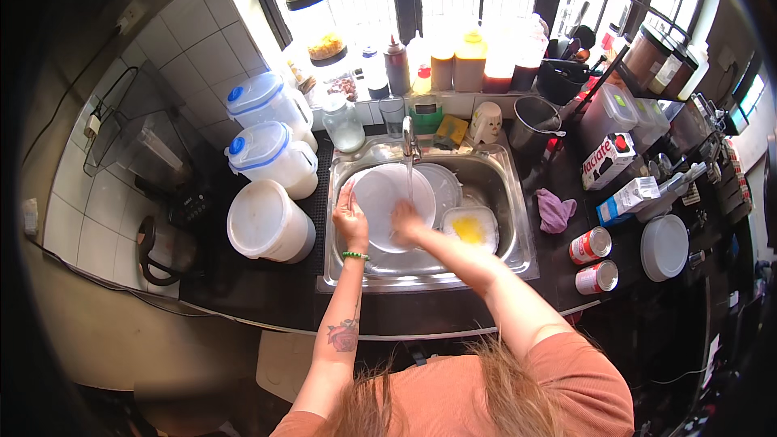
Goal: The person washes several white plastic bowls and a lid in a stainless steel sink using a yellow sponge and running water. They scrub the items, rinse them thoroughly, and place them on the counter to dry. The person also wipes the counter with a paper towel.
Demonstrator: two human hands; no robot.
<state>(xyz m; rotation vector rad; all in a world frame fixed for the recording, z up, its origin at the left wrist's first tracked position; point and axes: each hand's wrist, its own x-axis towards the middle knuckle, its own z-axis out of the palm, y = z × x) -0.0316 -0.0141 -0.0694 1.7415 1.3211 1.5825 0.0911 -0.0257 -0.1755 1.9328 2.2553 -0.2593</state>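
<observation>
My left hand [351, 218] grips the left rim of a round white dish or lid [381, 194], tilted inside the steel sink [516, 218]. On that same piece's surface rests my right hand [405, 223], blurred, so its fingers and anything under them are unclear. A thin stream of water falls from the faucet [410, 139] onto the white piece. Partly hidden behind it lies another round translucent lid or dish [448, 185]. To the right in the sink sits a small square white container [485, 241] with a yellow patch in it.
Lidded plastic tubs [267, 218] stand left of the sink. Behind it are a glass jar [343, 124], a sponge [452, 130], a mug [487, 121] and a metal pot [534, 124]. Right lie a purple cloth [555, 211], cans [598, 276], cartons [607, 161] and a round tub [665, 249].
</observation>
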